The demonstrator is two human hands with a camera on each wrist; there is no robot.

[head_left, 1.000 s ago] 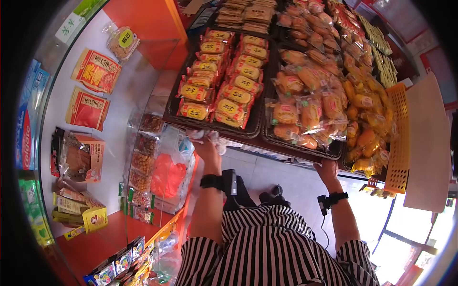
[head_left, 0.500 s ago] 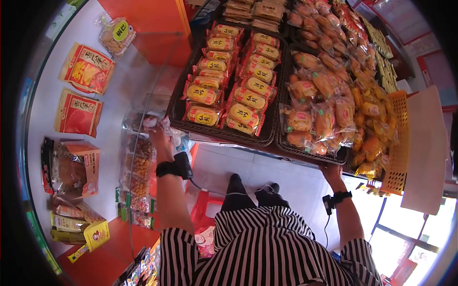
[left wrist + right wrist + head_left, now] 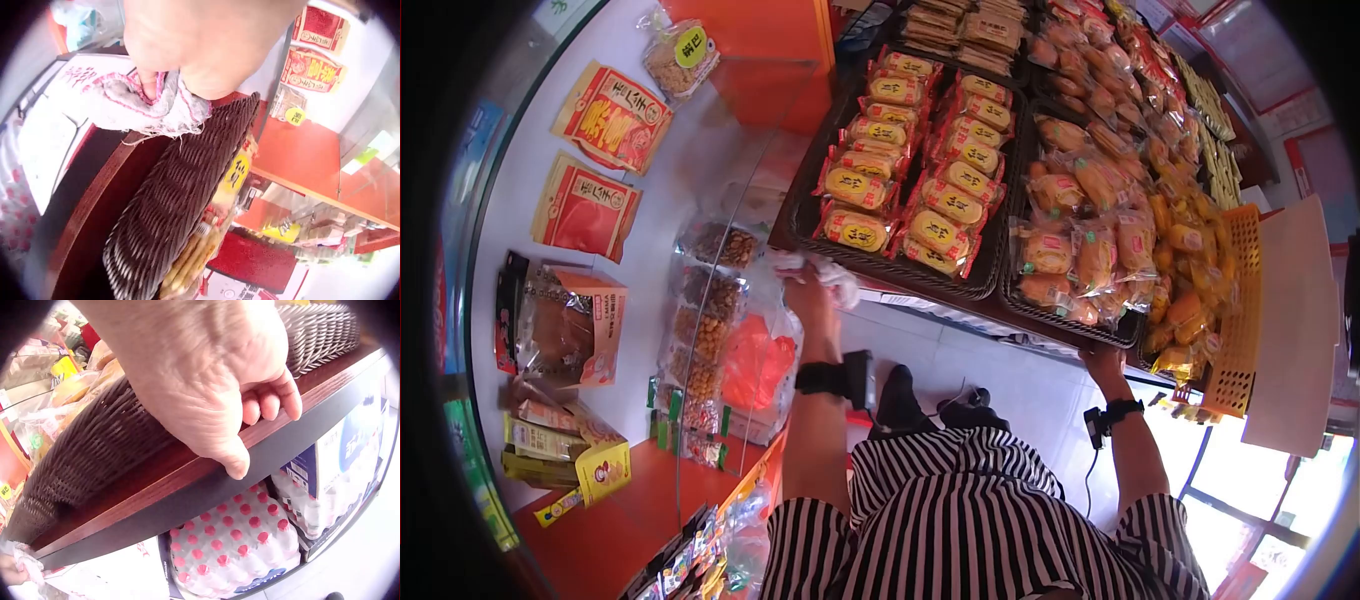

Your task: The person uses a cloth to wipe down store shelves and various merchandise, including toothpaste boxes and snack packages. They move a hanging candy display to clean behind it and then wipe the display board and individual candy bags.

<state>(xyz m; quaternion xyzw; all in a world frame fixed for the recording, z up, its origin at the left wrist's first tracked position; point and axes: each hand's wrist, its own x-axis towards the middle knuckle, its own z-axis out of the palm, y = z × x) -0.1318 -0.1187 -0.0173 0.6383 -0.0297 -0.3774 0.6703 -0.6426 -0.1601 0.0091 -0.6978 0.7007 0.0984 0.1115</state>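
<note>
The left hand [image 3: 194, 44] grips a frayed white cloth [image 3: 128, 111]; the right hand [image 3: 203, 375] grips the reddish-brown wooden surface's [image 3: 331, 384] edge, seemingly steadying.

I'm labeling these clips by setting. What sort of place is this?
Most likely a small grocery or snack shop: wicker trays of wrapped pastries on a stand, snack packets behind glass, and packs of pink-capped bottles below the stand.

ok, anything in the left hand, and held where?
Left hand holds a cloth by a bunched fold; whether that's its edge or middle, can't tell.
</note>
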